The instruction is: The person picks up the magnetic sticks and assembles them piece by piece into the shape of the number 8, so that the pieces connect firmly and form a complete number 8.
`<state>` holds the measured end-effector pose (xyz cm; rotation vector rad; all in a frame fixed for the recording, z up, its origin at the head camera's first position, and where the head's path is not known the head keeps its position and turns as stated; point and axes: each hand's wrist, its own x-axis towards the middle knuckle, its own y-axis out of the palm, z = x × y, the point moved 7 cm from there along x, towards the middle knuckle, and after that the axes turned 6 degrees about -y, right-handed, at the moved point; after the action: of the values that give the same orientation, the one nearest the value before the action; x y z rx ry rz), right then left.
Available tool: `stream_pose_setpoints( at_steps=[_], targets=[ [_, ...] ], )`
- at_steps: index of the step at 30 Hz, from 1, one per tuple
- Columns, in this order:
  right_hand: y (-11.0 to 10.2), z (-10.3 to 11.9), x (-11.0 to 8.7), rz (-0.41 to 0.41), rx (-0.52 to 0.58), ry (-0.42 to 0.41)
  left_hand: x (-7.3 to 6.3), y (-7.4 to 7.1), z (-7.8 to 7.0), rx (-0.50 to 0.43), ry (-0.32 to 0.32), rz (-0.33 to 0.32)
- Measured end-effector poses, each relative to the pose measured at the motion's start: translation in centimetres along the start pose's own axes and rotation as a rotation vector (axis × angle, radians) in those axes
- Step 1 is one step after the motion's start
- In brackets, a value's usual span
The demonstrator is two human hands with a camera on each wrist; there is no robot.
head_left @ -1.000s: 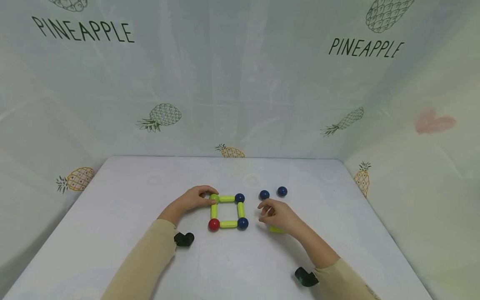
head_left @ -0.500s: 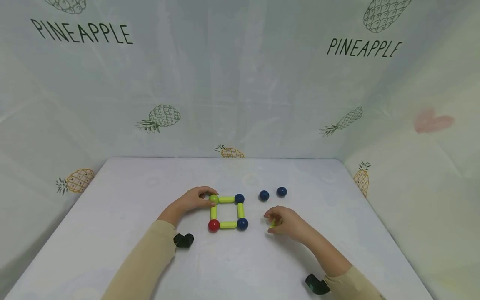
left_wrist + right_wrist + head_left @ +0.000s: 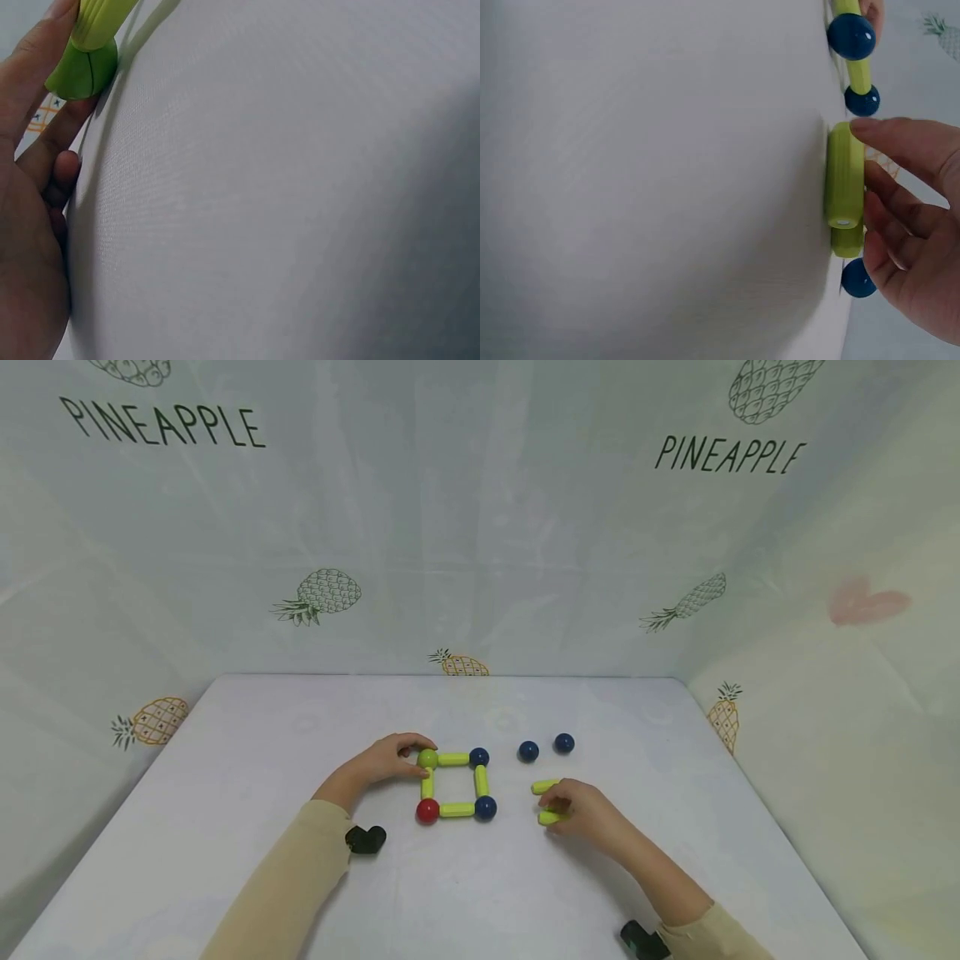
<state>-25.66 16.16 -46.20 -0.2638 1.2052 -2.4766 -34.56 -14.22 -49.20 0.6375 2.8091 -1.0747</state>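
green ball pinched in left hand, nearer lime rod pinched in right hand

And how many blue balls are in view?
4: two blue balls at the right corners of the square frame, two loose blue balls beyond the right hand.

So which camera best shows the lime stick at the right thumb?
The right wrist view: the lime stick looks large there, mostly unobstructed. The head view shows only part of it, the right hand hiding the rest; the left wrist view misses it.
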Motion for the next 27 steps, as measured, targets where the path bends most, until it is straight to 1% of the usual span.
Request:
stream_pose_setpoints(
  at_steps=[3, 8, 14, 19, 27],
  targets=[
    [0.00, -0.15, -0.20, -0.028, -0.041, 0.000, -0.03, -0.01, -0.06, 0.010, 0.001, 0.011],
    [0.11, -0.24, -0.36, -0.038, -0.085, 0.010, 0.01, 0.02, 0.04, 0.018, 0.025, 0.041],
    [0.13, 0.00, -0.32, -0.033, -0.130, -0.030, 0.15, 0.01, 0.30, 0.017, 0.034, 0.082],
    [0.15, 0.04, -0.20, -0.031, -0.147, -0.048, 0.25, -0.09, 0.47, 0.026, 0.045, 0.100],
    [0.35, 0.12, -0.13, -0.015, -0.138, -0.026, 0.47, 0.01, 0.60, 0.016, 0.053, 0.110]
  ],
)
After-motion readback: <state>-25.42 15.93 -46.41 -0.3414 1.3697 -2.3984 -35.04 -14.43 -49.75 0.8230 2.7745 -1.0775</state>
